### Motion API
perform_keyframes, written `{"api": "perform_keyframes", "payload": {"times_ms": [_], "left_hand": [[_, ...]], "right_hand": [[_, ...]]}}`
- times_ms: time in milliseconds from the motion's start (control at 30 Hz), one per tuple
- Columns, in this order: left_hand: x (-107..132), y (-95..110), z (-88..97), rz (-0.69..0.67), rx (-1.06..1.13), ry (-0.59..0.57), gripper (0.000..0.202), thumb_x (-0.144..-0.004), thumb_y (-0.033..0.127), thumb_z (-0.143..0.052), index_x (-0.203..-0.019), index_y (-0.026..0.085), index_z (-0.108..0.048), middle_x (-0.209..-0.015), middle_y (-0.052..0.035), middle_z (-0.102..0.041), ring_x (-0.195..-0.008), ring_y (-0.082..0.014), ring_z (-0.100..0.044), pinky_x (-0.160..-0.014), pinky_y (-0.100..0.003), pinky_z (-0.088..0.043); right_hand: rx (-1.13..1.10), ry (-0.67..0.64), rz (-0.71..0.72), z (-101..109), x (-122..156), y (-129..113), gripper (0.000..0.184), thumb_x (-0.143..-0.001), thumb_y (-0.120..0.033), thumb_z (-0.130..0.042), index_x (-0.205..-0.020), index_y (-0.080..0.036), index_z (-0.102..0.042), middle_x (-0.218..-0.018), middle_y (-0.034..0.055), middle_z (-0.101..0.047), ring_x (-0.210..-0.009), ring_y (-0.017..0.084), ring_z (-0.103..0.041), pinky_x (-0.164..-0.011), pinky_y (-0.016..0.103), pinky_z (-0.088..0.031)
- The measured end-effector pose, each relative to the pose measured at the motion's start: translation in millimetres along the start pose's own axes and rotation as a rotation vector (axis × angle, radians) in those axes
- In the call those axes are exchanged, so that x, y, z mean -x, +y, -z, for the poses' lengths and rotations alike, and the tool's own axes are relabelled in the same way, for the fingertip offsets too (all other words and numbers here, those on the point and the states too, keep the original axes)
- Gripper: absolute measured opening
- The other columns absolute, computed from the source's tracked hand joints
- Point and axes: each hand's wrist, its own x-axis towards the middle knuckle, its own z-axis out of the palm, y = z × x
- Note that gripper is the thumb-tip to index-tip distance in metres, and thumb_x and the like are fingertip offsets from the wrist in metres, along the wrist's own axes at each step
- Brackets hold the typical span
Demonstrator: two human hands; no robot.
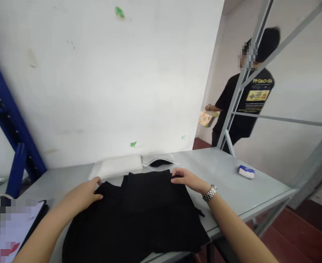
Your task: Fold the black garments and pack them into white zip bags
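Black garment (pixel 139 215), left hand (pixel 81 195) and right hand (pixel 186 180) both open on its far edge, apparently not gripping

And here it's matt all the way on the black cloth garment (pixel 147 212), soft and faintly textured, while the grey metal counter (pixel 221 171) is showing a smooth satin sheen, the plastic bag (pixel 158 160) is gleaming glossy, and the steel watch bracelet (pixel 210 193) is flashing polished links!

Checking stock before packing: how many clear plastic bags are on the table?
2. One, holding something white, lies at the far edge of the table; the other, holding something black, lies just right of it. More may be hidden under the black garment.
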Motion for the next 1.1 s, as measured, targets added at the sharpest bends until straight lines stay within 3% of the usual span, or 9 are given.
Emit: {"api": "perform_keyframes", "payload": {"times_ms": [167,333,533,733,867,967,1100], "left_hand": [[-1,3,4.1,0.006,-0.001,0.029,0.026,-0.071,0.039,-0.052,-0.088,0.021,-0.059,-0.08,-0.0074,-0.067,-0.075,-0.0279,-0.063,-0.061,-0.032,-0.039],[2,11,9.9,0.0,0.013,0.041,0.024,-0.072,0.045,-0.049,-0.065,0.021,-0.05,-0.066,-0.0047,-0.062,-0.065,-0.0252,-0.059,-0.056,-0.03,-0.034],[10,29,17.3,-0.026,0.126,0.034,0.033,-0.08,0.053,-0.037,-0.071,0.022,-0.045,-0.071,-0.0016,-0.059,-0.069,-0.0215,-0.057,-0.058,-0.028,-0.036],[22,34,22.8,0.065,0.269,-0.179,0.051,-0.073,0.066,-0.045,-0.089,0.018,-0.053,-0.076,-0.005,-0.062,-0.063,-0.0217,-0.059,-0.048,-0.028,-0.041],[27,34,27.4,0.102,0.364,-0.36,0.047,-0.065,0.056,-0.061,-0.094,0.019,-0.057,-0.083,-0.0064,-0.068,-0.06,-0.022,-0.063,-0.042,-0.027,-0.044],[25,33,28.0,0.104,0.392,-0.38,0.037,-0.065,0.048,-0.063,-0.089,0.019,-0.06,-0.084,-0.0073,-0.069,-0.068,-0.0248,-0.066,-0.043,-0.025,-0.043],[24,32,27.6,0.103,0.438,-0.387,0.038,-0.069,0.047,-0.06,-0.096,0.02,-0.061,-0.094,-0.0078,-0.069,-0.079,-0.026,-0.067,-0.045,-0.024,-0.044]], "right_hand": [[-0.038,-0.069,-0.114,6,8,2,0.047,-0.065,-0.045,-0.074,-0.104,-0.023,-0.063,-0.094,0.0032,-0.062,-0.093,0.021,-0.056,-0.078,0.033,-0.046],[-0.072,-0.112,-0.174,6,10,1,0.041,-0.053,-0.039,-0.08,-0.088,-0.02,-0.069,-0.087,0.0022,-0.066,-0.085,0.022,-0.06,-0.075,0.033,-0.049],[-0.139,-0.051,-0.18,2,11,-6,0.041,-0.063,-0.041,-0.074,-0.097,-0.021,-0.066,-0.095,0.0026,-0.066,-0.087,0.02,-0.061,-0.076,0.033,-0.05],[-0.16,-0.052,-0.202,-1,34,-5,0.048,-0.067,-0.041,-0.073,-0.108,-0.021,-0.058,-0.091,0.0028,-0.064,-0.076,0.017,-0.06,-0.058,0.026,-0.049],[-0.214,-0.018,-0.278,-7,48,-3,0.061,-0.07,-0.038,-0.071,-0.123,-0.022,-0.046,-0.079,-0.0002,-0.061,-0.061,0.014,-0.057,-0.043,0.022,-0.041],[-0.216,0.12,-0.283,-12,45,-17,0.055,-0.072,-0.036,-0.07,-0.121,-0.022,-0.049,-0.064,-0.0053,-0.052,-0.051,0.01,-0.049,-0.04,0.02,-0.034],[-0.284,0.21,-0.251,-31,34,-50,0.052,-0.077,-0.039,-0.065,-0.123,-0.024,-0.049,-0.064,-0.0052,-0.052,-0.051,0.009,-0.048,-0.044,0.02,-0.036]]}}
